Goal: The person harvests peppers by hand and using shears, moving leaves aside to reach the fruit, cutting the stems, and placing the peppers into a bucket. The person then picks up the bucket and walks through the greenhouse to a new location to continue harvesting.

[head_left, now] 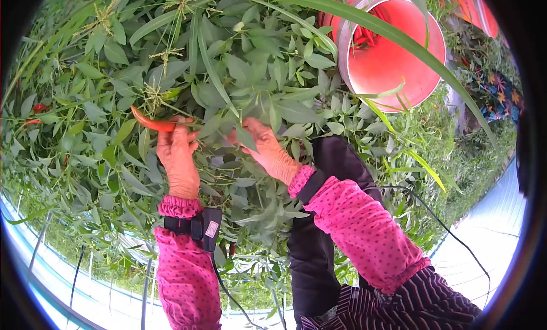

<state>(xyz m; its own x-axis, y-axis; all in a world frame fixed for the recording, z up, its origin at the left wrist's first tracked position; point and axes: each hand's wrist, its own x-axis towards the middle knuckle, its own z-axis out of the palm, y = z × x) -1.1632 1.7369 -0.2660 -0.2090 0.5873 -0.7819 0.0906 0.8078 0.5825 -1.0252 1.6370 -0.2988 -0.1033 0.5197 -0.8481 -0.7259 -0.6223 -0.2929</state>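
Among the leaves on the left, my left hand (pixel 178 154) is closed at the stem end of a curved red chili pepper (pixel 151 120). The pepper points left, out past the fingertips. To its right, my right hand (pixel 266 149) reaches into the pepper plant (pixel 239 74) with its fingers curled. Leaves cover part of those fingers, and what they hold cannot be made out. Both forearms wear pink dotted sleeves, and a black strapped device (pixel 211 227) sits on the left wrist.
A red bucket (pixel 399 62) lies tilted at the upper right with red chilies (pixel 363 38) inside. Another red container (pixel 476 11) is behind it. Long grass blades cross the bucket. Black cables run from both wrists. Pale sheeting (pixel 484 227) lies at the lower right.
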